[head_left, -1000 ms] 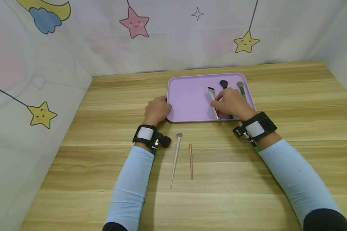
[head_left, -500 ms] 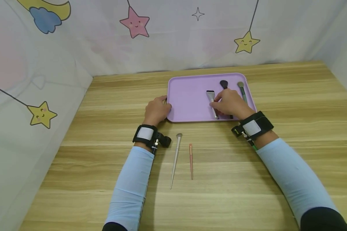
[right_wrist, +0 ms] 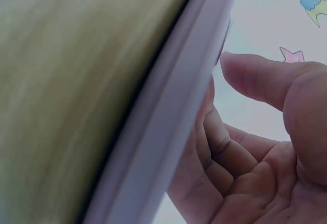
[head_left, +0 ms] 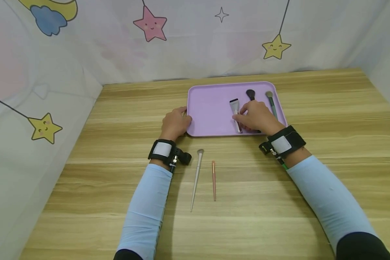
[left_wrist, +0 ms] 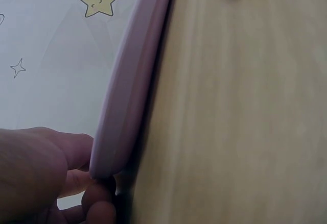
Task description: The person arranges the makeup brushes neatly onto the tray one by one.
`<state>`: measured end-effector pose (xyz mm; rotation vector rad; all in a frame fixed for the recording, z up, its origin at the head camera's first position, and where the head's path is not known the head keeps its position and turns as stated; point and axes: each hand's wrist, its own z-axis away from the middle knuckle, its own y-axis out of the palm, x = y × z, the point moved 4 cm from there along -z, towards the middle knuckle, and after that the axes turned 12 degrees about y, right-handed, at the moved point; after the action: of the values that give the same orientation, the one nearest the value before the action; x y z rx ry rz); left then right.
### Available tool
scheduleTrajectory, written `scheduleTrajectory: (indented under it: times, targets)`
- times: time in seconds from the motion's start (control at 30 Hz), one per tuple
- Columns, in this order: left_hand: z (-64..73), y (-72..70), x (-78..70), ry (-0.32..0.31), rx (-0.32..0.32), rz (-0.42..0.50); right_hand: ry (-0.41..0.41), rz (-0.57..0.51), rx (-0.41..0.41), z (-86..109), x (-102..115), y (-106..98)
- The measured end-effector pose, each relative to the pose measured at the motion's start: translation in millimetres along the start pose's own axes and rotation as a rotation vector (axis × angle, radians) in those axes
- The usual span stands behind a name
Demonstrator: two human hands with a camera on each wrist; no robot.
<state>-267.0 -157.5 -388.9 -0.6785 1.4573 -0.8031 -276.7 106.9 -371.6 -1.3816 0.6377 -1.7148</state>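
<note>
I see my right hand (head_left: 258,116) pinching a flat brush (head_left: 234,106).
My left hand (head_left: 175,123) pinches the purple tray (head_left: 209,110) at nine o'clock.

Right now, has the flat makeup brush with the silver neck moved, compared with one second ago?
Yes. Against the purple tray, the flat makeup brush has shifted slightly left, toward the tray's left rim.
</note>
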Motion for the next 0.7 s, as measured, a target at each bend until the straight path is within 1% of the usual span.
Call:
scheduleTrajectory:
  times: [0.33, 0.5, 0.7]
  targets:
    - [-2.3, 0.9, 1.0, 0.006, -0.006, 0.004, -0.032, 0.024, -0.091, 9.3, 7.3, -8.3]
    - [-1.9, 1.1, 1.1, -0.006, -0.005, 0.008, -0.078, 0.015, -0.106, 15.6, 15.4, -8.9]
    - [-0.8, 0.4, 0.3, -0.009, -0.002, 0.014, -0.103, -0.006, -0.09, 21.4, 20.1, -7.4]
